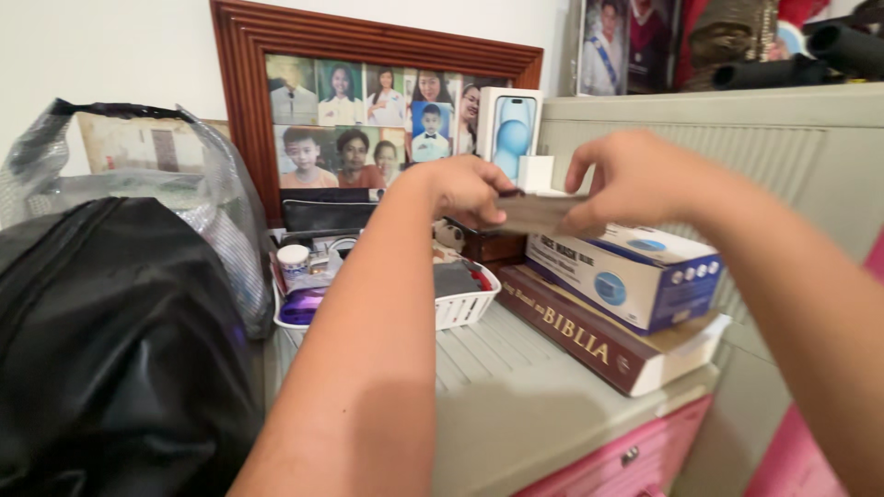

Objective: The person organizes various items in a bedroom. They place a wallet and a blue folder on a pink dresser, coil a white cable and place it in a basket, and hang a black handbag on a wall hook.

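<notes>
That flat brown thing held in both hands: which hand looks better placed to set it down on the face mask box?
Probably the right hand: it pinches the flat brown piece directly above the mask box, while the left hand grips the far end, over the white basket.

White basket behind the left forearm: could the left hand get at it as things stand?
Probably yes, once freed: the white basket sits open-topped just below the left hand, but that hand now grips a flat brown item.
</notes>
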